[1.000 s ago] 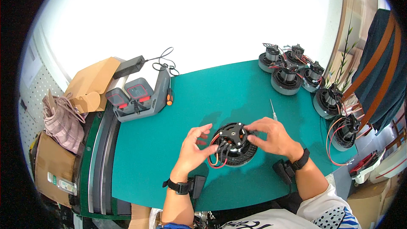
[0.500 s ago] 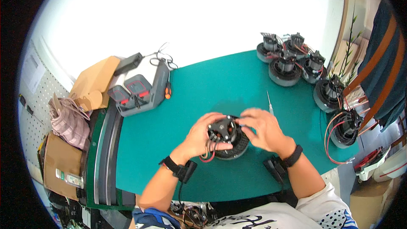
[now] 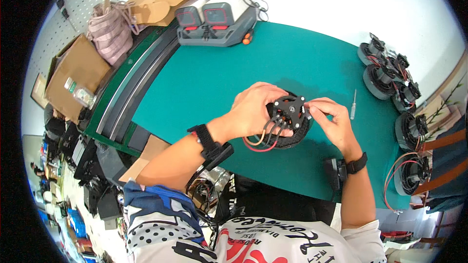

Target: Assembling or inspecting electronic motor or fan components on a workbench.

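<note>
A black motor unit with a round ribbed base stands on the green table in front of me. On its top is a three-armed bracket with silver screws. Red, orange and dark wires loop out of its near left side. My left hand is wrapped round the unit's left side, its thumb low across the front near the wires. My right hand is closed in a pinch at the bracket's right edge. A small pale bit shows by those fingertips, too small to name.
A screwdriver lies right of my right hand. Several similar motor units line the table's right side, with loose wires. At the back left are a grey-and-white device, an orange-handled tool and a cardboard box.
The whole view has swung, so the table appears turned and farther right. My right thumb and fingers, spread apart before, now come together at the bracket's edge. My left hand keeps its hold.
</note>
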Action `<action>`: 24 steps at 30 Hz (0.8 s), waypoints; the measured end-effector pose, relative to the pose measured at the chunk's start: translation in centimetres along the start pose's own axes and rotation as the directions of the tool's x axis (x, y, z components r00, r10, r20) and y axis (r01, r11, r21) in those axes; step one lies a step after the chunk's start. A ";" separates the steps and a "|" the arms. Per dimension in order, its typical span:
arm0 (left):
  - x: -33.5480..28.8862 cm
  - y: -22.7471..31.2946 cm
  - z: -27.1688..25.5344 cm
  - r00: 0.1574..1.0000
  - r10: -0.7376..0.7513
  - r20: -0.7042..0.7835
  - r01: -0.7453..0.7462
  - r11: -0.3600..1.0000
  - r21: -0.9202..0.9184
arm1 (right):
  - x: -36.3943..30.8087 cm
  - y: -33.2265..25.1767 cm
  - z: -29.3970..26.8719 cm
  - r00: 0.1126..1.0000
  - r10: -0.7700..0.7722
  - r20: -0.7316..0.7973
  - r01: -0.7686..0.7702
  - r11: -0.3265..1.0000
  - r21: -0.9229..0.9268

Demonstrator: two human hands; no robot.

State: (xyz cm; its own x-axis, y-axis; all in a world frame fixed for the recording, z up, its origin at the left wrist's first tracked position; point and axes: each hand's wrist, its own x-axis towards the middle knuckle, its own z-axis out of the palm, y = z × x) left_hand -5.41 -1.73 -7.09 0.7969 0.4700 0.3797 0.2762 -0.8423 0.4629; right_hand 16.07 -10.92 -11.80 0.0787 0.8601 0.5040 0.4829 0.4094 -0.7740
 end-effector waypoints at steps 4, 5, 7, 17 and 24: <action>-5.2 0.7 -3.9 0.992 -0.128 0.008 0.126 0.988 0.085 | -0.9 -1.3 1.2 0.982 0.140 0.129 -0.152 0.985 0.087; -6.7 0.7 -5.1 0.988 -0.155 -0.012 0.156 0.986 0.063 | -0.9 -1.5 1.5 0.977 0.156 0.142 -0.164 0.985 0.044; -10.1 0.9 -7.2 0.974 -0.205 -0.097 0.214 0.972 0.100 | -0.9 -1.6 1.4 0.976 0.130 0.175 -0.131 0.991 -0.006; -30.8 -4.4 -7.8 0.139 -0.881 -0.452 0.624 0.432 -0.651 | -0.7 0.2 0.3 0.945 0.295 0.140 -0.290 0.956 -0.055; -43.5 -9.9 -2.1 -0.251 -0.829 -0.499 0.485 0.339 -0.806 | -0.4 1.2 0.7 0.901 0.428 0.073 -0.427 0.904 -0.028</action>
State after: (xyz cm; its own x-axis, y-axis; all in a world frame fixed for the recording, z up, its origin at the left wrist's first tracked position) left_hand -43.90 -13.28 -26.47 -0.6972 0.7125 -0.0790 0.0470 0.1554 0.9867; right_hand 15.98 -10.58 -13.19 0.2138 0.9723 0.0945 0.4274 -0.0061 -0.9041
